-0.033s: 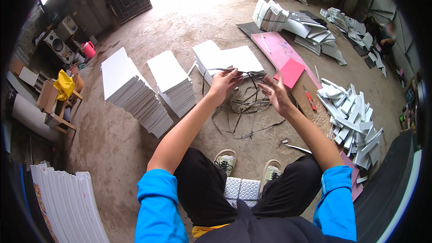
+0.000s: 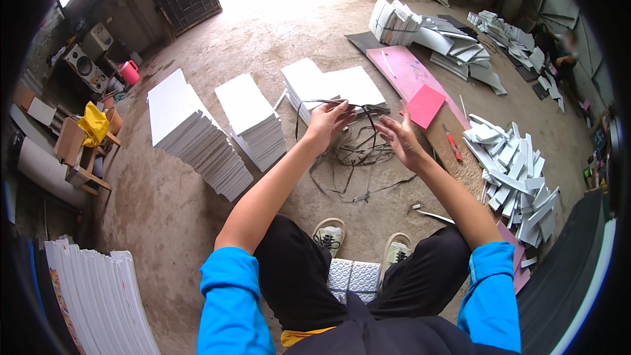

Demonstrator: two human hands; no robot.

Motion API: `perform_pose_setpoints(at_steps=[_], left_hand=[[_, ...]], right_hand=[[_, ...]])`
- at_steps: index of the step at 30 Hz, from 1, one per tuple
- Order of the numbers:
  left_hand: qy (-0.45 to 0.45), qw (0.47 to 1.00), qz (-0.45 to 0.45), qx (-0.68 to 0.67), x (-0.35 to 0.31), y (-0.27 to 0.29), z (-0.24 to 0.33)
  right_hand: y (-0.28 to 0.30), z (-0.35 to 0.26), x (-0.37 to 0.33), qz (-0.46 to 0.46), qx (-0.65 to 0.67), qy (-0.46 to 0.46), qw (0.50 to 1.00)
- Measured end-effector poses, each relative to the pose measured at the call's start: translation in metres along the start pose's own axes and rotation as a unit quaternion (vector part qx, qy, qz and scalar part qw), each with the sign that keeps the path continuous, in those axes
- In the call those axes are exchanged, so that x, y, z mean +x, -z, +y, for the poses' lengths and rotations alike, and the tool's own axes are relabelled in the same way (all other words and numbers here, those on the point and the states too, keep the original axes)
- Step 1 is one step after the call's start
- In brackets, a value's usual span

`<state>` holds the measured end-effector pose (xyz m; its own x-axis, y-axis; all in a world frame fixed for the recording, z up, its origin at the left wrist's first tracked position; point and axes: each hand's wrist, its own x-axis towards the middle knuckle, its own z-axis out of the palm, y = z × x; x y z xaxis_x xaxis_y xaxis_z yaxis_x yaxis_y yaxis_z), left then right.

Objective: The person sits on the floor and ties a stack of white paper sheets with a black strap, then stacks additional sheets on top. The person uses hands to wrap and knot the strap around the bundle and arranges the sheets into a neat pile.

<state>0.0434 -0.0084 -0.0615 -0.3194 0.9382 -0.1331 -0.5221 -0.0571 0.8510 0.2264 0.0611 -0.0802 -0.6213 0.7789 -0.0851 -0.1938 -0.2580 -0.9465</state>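
Pinched in the fingers of my left hand [image 2: 330, 122] is a thin black strap [image 2: 317, 101], raised above the floor in a loose loop. My right hand [image 2: 405, 142] is beside it with fingers spread, close to the strap's hanging part; no grip on it shows. Below both hands, a tangle of black straps [image 2: 355, 156] lies on the concrete floor. Just beyond are two low piles of white sheets [image 2: 307, 77], partly behind my left hand. To the left stand a narrower stack of white sheets [image 2: 246, 102] and a taller, leaning stack [image 2: 176, 108].
A red-handled cutter [image 2: 453, 144] lies right of my right hand, near a heap of white offcuts [image 2: 516, 171]. A bright pink sheet [image 2: 424, 106] rests on a paler pink board [image 2: 401, 72]. White panels [image 2: 98, 289] stand at lower left. A person [image 2: 566, 49] is far right.
My right hand has shifted slightly, and the strap beside its fingers hangs a little differently. My left hand keeps its place.
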Motion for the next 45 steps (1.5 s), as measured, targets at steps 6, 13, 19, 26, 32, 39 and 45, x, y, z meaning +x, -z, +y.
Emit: perform_pose_setpoints(at_steps=[6,13,19,26,32,39,45], left_hand=[[0.003,1.000,-0.002,-0.013,0.007,-0.017,-0.001],[-0.032,0.994,0.078,0.065,0.003,-0.004,0.006],[-0.069,0.984,0.113,0.122,0.004,-0.006,0.012],[-0.077,0.987,0.010,0.140,0.010,0.006,0.009],[-0.026,0.983,-0.095,0.157,0.003,0.007,-0.001],[-0.128,0.941,-0.095,0.299,0.004,-0.007,-0.005],[-0.074,0.932,-0.044,0.351,0.004,0.012,0.008]], right_hand=[[0.006,0.019,0.017,-0.004,-0.107,0.029,0.994],[-0.027,-0.002,0.005,0.011,-0.273,0.104,0.956],[-0.036,-0.015,0.001,0.020,-0.283,0.054,0.957],[-0.019,-0.001,0.007,-0.013,-0.234,0.043,0.971],[0.002,0.013,0.006,-0.062,-0.207,0.025,0.976],[0.003,0.016,0.014,0.019,-0.446,0.154,0.881],[0.020,0.001,0.010,0.133,-0.678,0.241,0.681]])
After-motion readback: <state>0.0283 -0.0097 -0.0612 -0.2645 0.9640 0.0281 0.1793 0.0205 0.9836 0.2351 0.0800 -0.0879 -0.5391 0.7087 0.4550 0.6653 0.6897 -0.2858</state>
